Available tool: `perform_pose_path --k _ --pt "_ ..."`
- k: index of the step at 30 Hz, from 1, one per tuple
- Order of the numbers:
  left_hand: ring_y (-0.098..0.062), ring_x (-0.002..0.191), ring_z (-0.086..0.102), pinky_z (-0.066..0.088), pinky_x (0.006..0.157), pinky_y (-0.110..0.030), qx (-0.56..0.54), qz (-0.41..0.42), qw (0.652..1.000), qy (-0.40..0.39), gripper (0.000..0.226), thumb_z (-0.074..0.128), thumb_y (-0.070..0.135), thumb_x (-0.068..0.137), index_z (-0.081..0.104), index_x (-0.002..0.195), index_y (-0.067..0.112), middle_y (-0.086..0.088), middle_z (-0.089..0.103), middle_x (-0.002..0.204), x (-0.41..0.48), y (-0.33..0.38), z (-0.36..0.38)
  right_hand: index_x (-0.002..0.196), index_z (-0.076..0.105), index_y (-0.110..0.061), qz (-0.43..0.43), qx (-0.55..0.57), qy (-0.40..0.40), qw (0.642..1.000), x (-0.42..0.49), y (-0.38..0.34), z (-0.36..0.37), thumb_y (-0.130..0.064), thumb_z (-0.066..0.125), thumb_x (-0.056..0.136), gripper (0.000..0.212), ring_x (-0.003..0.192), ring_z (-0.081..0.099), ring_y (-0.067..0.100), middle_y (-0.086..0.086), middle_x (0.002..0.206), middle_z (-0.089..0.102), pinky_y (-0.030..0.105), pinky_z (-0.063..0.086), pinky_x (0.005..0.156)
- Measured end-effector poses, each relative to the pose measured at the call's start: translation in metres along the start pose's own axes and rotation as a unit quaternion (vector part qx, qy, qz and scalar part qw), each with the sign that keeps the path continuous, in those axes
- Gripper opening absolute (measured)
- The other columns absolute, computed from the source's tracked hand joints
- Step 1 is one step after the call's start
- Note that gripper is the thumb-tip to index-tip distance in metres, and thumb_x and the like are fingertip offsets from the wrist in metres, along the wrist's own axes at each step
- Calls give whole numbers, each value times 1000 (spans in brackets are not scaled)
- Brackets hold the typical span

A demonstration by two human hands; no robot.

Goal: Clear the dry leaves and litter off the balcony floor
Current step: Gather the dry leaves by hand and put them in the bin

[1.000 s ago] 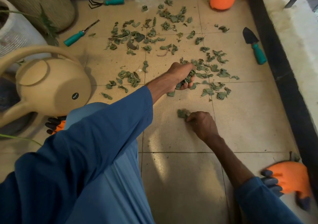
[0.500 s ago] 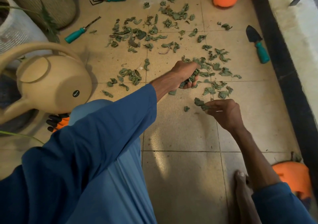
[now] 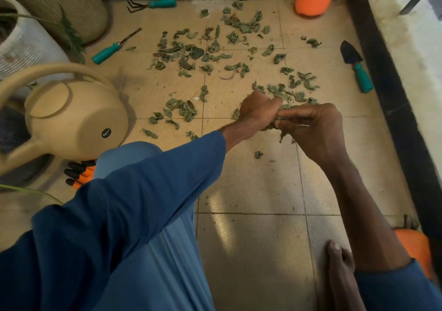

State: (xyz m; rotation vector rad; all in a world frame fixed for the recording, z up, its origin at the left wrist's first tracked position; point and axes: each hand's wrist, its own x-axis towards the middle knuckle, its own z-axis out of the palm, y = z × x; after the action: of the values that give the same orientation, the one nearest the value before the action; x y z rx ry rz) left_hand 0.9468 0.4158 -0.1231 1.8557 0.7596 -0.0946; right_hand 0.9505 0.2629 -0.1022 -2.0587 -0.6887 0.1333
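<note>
Both grips, left hand and right hand, close on crumpled, curled grey-green dry leaves.

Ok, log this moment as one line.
step: gathering leaves | left hand: grips leaf bunch | right hand: pinches same bunch | scattered leaves: many on floor

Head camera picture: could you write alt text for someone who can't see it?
A person crouching on a tiled floor grips a bunch of dry leaves in the left hand while the right hand pinches more into it. Loose leaves lie scattered beyond, with a beige watering can at left and a trowel at right.
</note>
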Motion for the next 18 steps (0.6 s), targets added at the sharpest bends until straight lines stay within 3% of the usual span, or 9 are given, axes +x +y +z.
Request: perform_pose_path --k 4,7,9,12,15,18 --pt "-18 49 60 48 46 -23 -151 -89 979 -101 29 55 33 98 68 92 7 -8 65 67 -7 6 -2 102 80 -12 48 46 63 996 2 -8 7 -9 83 80 22 76 75 7 -1 91 78 29 62 74" --pt "-21 65 62 50 52 -24 -179 -109 965 -157 24 52 35 96 64 92 14 -8 64 76 -9 6 -4 101 81 -15 61 33 118 990 0 -13 15 -10 84 79 22 77 73 2 -4 91 77 22 61 74" --pt "-19 65 62 50 52 -24 -196 -125 957 -173 25 49 35 96 62 89 15 -5 63 73 -11 6 -7 99 81 -19 57 12 142 988 0 -18 20 -13 84 79 21 80 72 0 -7 91 77 20 59 76" --pt "-15 54 61 53 50 -23 -237 -171 935 -201 29 45 32 97 59 78 14 -4 61 65 -16 8 -12 96 81 -23 47 -28 144 988 2 -20 25 -15 84 80 19 83 71 1 -12 90 75 28 60 82" --pt "-18 58 66 59 57 -30 -260 -217 914 -222 33 46 35 96 61 80 11 -8 65 70 -18 7 -14 94 80 -24 31 -63 139 988 4 -16 28 -14 83 80 18 78 69 2 -14 86 73 33 59 81" --pt "-17 57 63 57 53 -27 -244 -224 919 -214 30 46 35 96 58 81 12 -6 63 69 -16 5 -15 94 81 -20 -3 -83 135 987 5 -11 31 -12 82 80 16 75 70 6 -7 87 77 34 60 77"
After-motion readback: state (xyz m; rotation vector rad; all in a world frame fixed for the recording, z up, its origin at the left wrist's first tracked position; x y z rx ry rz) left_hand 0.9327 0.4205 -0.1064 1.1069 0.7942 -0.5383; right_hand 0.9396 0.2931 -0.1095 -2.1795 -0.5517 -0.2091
